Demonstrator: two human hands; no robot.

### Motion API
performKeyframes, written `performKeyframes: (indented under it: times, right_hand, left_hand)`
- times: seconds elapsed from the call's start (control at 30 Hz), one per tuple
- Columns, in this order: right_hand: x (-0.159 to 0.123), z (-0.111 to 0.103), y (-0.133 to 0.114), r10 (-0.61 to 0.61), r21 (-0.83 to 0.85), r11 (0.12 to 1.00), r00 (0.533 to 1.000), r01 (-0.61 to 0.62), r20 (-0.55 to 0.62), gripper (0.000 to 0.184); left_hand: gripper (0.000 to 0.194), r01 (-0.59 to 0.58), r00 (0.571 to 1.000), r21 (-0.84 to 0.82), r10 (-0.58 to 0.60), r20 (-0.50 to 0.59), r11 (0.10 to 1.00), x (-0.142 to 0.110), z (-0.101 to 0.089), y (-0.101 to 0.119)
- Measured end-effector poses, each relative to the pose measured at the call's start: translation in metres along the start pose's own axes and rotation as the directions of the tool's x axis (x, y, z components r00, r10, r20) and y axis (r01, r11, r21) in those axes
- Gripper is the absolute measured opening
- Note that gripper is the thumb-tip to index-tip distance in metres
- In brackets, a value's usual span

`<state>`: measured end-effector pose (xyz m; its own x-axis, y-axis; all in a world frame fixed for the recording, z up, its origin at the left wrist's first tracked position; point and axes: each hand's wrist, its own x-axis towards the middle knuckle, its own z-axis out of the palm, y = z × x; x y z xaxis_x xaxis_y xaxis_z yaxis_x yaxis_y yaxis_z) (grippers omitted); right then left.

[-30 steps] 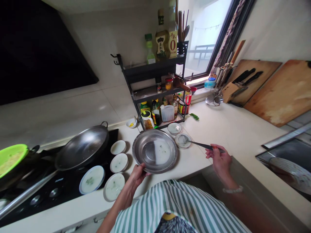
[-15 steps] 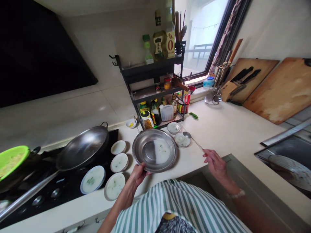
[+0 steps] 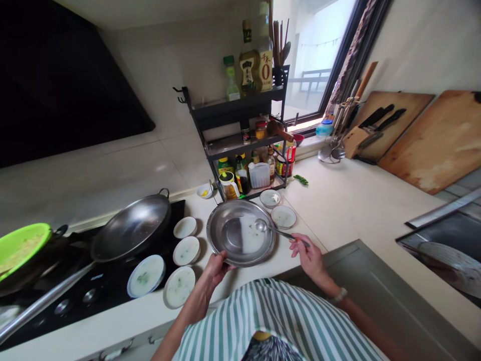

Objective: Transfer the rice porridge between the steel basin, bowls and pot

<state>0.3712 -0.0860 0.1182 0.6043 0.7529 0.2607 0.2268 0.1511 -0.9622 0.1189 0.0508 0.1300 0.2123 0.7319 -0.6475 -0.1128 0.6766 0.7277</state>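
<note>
Left hand point(image 3: 216, 269): closed on the near-left rim of the stainless-steel basin point(image 3: 222, 231); thumb over the edge, remaining fingers largely hidden below. Right hand point(image 3: 308, 254): thumb and fingers pinched together on the handle end of a metal spoon point(image 3: 260, 225).

Containers. Basin: white liquid point(image 3: 251, 238) with green flecks, collected in the right part; bare metal exposed on the left. Left of basin, a row of three white bowls point(image 3: 198, 256), each with white liquid; green bits distinct in the nearer two. Blue-rimmed bowl point(image 3: 163, 279) at the cooktop edge: similar liquid, green pieces clustered near the middle. Right of basin, two small shallow bowls point(image 3: 295, 221), also with whitish liquid. Lime-green colander point(image 3: 45, 240), far left: pale shredded food. Wok point(image 3: 131, 228) rests on the cooktop point(image 3: 108, 286), long handle directed toward the near left.

Position: spoon lies aslant across the basin's right rim, its bowl over the white liquid; whether it touches the surface cannot be told. Spoon bowl is left of and beyond the right fingers; basin lies between the two hands, on the far side of them.
</note>
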Motion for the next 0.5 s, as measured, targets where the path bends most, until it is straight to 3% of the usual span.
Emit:
performKeyframes:
  times: [0.17,0.37,0.5]
  right_hand:
    - [-0.003,0.012,0.013,0.032,-0.014,0.999,0.997,-0.031,0.076,0.035]
    - [0.002,0.007,0.015,0.157,0.089,0.985,0.984,-0.149,-0.088,0.036]
    - [0.007,0.002,0.012,0.197,0.16,0.971,0.972,-0.176,-0.129,0.036]
  left_hand:
    - [0.018,0.003,1.0,-0.005,-0.003,0.004,1.0,0.001,-0.001,-0.001]
    - [0.017,0.011,1.0,0.0,-0.011,-0.003,1.0,0.003,-0.002,-0.001]
    - [0.017,0.005,1.0,0.007,-0.005,-0.001,1.0,0.004,-0.002,-0.001]
